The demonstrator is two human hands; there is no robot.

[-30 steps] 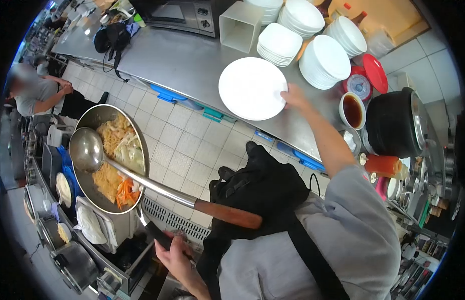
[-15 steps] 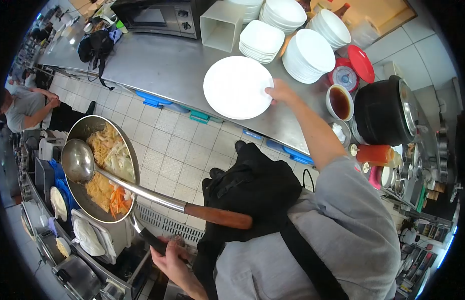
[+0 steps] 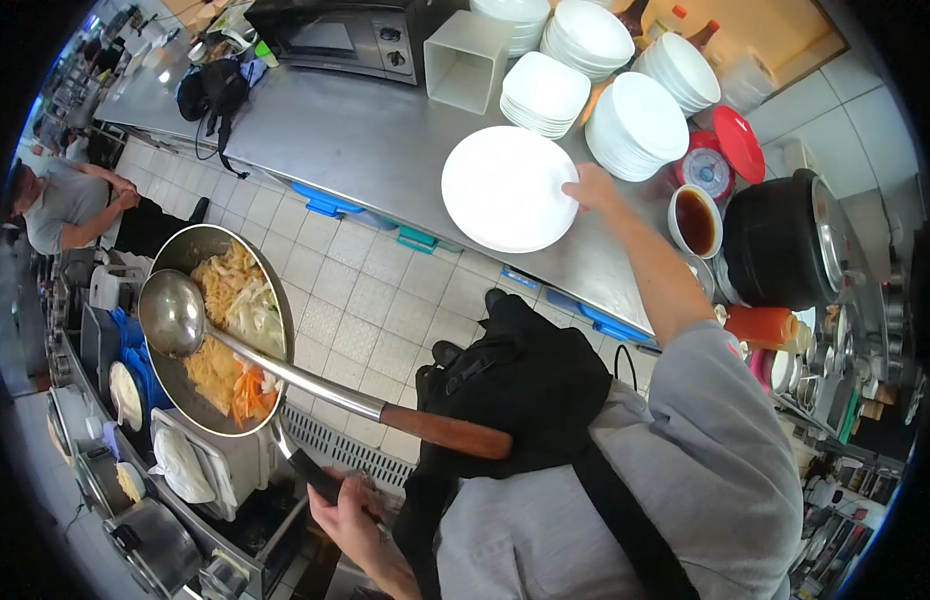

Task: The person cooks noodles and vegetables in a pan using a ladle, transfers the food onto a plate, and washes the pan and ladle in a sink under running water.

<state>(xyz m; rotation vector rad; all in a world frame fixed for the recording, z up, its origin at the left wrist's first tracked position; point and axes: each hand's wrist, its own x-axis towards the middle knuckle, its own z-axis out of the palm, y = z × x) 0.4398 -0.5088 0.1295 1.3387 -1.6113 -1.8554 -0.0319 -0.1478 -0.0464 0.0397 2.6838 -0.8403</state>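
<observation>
So from the head cam, looking down: my right hand (image 3: 592, 187) is stretched out to the steel surface (image 3: 375, 140) with the fingers pinching the right rim of a big white plate (image 3: 508, 188), which sits flat on that surface, just in front of the stacks of white plates (image 3: 637, 125) and bowls. A square white container (image 3: 468, 60) stands behind the plate to the left, and a microwave (image 3: 335, 35) sits further back along the same surface. Right of my hand there's a cup of dark sauce (image 3: 695, 221), a red kitchen scale (image 3: 720, 160) behind it, and a big black pot (image 3: 785, 243) beside that, with an orange squeeze bottle (image 3: 770, 326) lying nearer to me. My left hand (image 3: 347, 510) is low down at the bottom, fingers closed tight round the dark handle of the wok (image 3: 217, 330), which is out to my left over the tiled floor (image 3: 370, 290) and full of noodles, cabbage and carrot strips. A metal ladle (image 3: 172, 312) rests its bowl in the wok, and its wooden grip (image 3: 447, 432) pokes back toward my apron; can't tell if my hand holds that too. Another person in a grey shirt (image 3: 60, 205) is far off on the left, arms folded up near the chest.
</observation>
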